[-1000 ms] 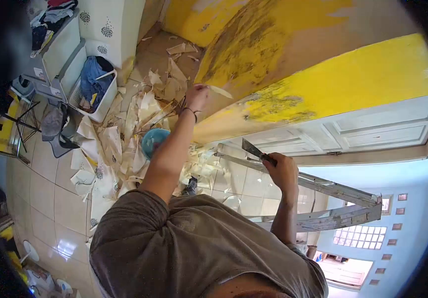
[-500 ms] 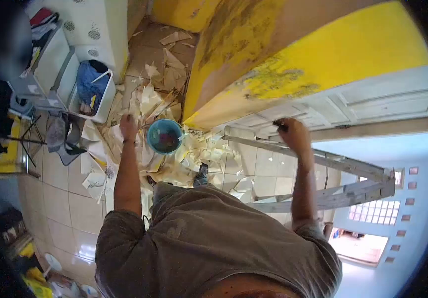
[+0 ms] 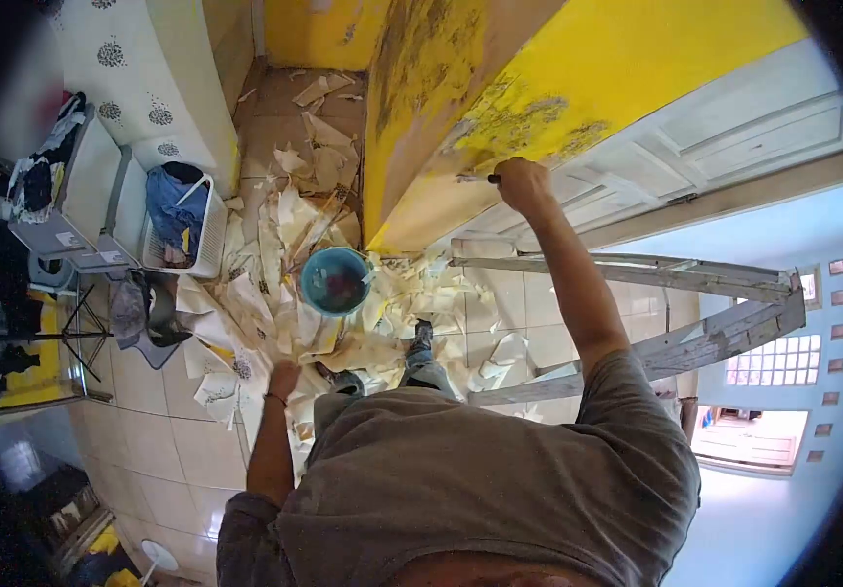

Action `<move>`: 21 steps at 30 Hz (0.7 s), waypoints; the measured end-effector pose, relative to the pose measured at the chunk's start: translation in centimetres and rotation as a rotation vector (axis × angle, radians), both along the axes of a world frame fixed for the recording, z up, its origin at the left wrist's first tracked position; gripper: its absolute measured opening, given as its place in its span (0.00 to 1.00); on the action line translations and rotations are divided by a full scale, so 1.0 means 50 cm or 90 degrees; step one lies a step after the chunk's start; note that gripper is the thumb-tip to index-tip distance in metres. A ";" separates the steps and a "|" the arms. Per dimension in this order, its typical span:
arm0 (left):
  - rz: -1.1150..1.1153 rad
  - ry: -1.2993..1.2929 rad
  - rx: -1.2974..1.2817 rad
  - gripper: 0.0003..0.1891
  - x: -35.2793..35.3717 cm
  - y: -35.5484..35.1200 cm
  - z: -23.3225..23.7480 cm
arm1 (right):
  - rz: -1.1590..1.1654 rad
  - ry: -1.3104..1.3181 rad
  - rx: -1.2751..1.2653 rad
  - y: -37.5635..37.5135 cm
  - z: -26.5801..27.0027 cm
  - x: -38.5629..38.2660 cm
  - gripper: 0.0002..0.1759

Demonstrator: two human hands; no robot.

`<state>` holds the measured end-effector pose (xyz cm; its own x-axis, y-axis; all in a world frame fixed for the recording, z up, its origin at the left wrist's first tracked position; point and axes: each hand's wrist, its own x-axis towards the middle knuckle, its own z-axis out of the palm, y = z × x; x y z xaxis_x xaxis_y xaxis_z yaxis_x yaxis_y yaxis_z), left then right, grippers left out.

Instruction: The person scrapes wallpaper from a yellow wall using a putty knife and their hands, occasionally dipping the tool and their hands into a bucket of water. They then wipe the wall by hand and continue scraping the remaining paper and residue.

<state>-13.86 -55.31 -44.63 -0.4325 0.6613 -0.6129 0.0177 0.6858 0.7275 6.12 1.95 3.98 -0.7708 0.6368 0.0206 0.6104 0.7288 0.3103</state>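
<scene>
My right hand (image 3: 524, 184) is closed around the dark handle of a scraper (image 3: 492, 179). Its thin blade points left and meets the stained yellow-and-tan wall (image 3: 438, 201), just above the white panelled door; exact contact is hard to make out. Lower down, my left hand (image 3: 284, 378) hangs by my side over torn paper on the floor. Its fingers look curled, and no object shows in it. Between my arms, a blue bucket (image 3: 314, 284) with liquid and something reddish inside stands on the floor.
Peeled wallpaper scraps (image 3: 211, 328) cover the tiles around my feet. A wooden ladder (image 3: 627, 274) lies across the view at the right, beside the white door (image 3: 725, 157). Laundry baskets (image 3: 208, 245) with clothes and a folding rack (image 3: 89, 338) stand at the left.
My right hand has moved left with the scraper, from in front of the door to the wall. My left hand has dropped back towards my body. The whole view has shifted a little.
</scene>
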 end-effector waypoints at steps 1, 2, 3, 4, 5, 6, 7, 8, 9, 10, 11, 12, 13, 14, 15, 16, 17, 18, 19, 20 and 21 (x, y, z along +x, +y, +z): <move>-0.297 0.351 0.107 0.20 0.034 -0.017 0.048 | -0.006 0.008 -0.015 -0.013 0.017 0.008 0.07; -0.390 0.225 0.086 0.20 0.051 -0.014 0.118 | -0.009 0.017 -0.028 -0.029 0.046 0.010 0.08; -0.335 0.093 0.182 0.20 0.084 -0.031 0.121 | -0.040 0.035 -0.075 -0.056 0.097 0.006 0.09; -0.374 0.026 0.194 0.19 0.102 -0.032 0.161 | -0.041 0.038 -0.076 -0.070 0.138 -0.002 0.09; -0.355 -0.066 0.272 0.21 0.118 -0.028 0.180 | -0.027 0.060 -0.059 -0.084 0.175 -0.008 0.09; -0.358 -0.067 0.272 0.21 0.134 -0.021 0.202 | -0.013 0.080 -0.042 -0.097 0.205 -0.011 0.09; -0.409 -0.040 0.165 0.23 0.144 -0.007 0.227 | -0.015 0.079 -0.011 -0.110 0.225 -0.028 0.09; -0.456 -0.012 0.059 0.25 0.149 0.011 0.258 | -0.018 0.079 -0.010 -0.105 0.215 -0.039 0.09; -0.478 -0.025 -0.008 0.27 0.140 0.039 0.312 | -0.016 0.053 -0.017 -0.088 0.191 -0.051 0.09; -0.480 -0.024 -0.007 0.27 0.140 0.041 0.310 | -0.013 0.028 -0.024 -0.069 0.159 -0.060 0.09; -0.456 -0.034 0.044 0.27 0.141 0.045 0.308 | 0.016 0.037 -0.009 -0.048 0.105 -0.062 0.10; -0.431 -0.042 0.095 0.26 0.141 0.048 0.303 | 0.017 0.039 -0.007 -0.051 0.089 -0.067 0.10; -0.431 -0.040 0.097 0.26 0.142 0.050 0.299 | 0.007 0.036 -0.045 -0.052 0.075 -0.072 0.10; -0.444 -0.022 0.162 0.26 0.145 0.044 0.288 | -0.004 0.033 -0.084 -0.058 0.068 -0.075 0.10; -0.456 -0.003 0.230 0.25 0.146 0.043 0.276 | 0.005 0.048 -0.039 -0.059 0.071 -0.066 0.09; -0.453 -0.001 0.231 0.25 0.154 0.041 0.266 | 0.008 0.049 -0.038 -0.051 0.085 -0.052 0.09; -0.429 -0.075 0.191 0.24 0.171 0.026 0.227 | -0.002 0.047 -0.021 -0.058 0.122 -0.042 0.09; -0.405 -0.148 0.152 0.24 0.178 0.017 0.206 | -0.011 0.044 -0.003 -0.065 0.154 -0.033 0.10; -0.398 -0.114 0.127 0.23 0.149 0.046 0.390 | -0.006 0.058 0.020 -0.067 0.171 -0.026 0.09; -0.401 -0.115 0.126 0.23 0.150 0.050 0.396 | -0.010 0.057 0.018 -0.063 0.164 -0.028 0.09; -0.408 -0.119 0.152 0.23 0.150 0.048 0.398 | -0.003 0.058 0.009 -0.054 0.150 -0.032 0.09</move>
